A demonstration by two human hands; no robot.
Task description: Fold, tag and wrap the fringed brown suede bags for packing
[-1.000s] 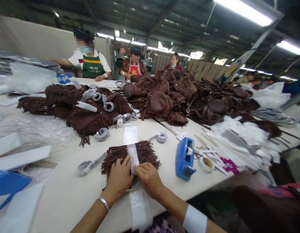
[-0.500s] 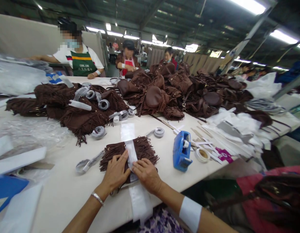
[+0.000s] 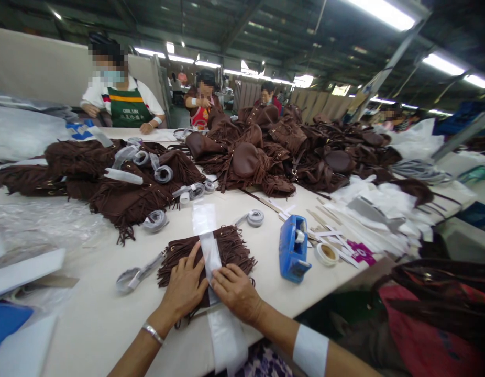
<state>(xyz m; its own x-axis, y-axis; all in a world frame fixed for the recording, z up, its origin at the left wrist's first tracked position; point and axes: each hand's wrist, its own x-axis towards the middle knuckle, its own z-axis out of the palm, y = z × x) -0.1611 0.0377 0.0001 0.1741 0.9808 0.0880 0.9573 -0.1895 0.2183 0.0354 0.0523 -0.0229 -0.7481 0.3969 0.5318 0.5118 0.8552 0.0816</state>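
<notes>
A dark brown fringed bag [image 3: 237,252] lies flat on the table in front of me. Across its middle runs a long whitish translucent plastic strip [image 3: 211,252], reaching past the bag at the far side and over the table's front edge. My left hand [image 3: 187,285] rests on the bag's left half, its fingers stretched out and spread beside the strip. My right hand [image 3: 238,293] lies with its fingers laid over the strip's right edge; the fingertips touch it and the thumb is hidden. At the bag's left and upper right sit wrapped strap coils [image 3: 128,280].
A blue tape dispenser [image 3: 293,248] and a tape roll [image 3: 327,254] stand at the right. Behind lies a big heap of brown bags [image 3: 246,159]. Plastic sheets and white boards [image 3: 28,272] cover the left. Co-workers, one in a green apron [image 3: 128,107], are across the table.
The view has shifted slightly. Both hands stay on the bag and strip almost unmoved. The co-worker in the green apron has drawn an arm in from the left.
</notes>
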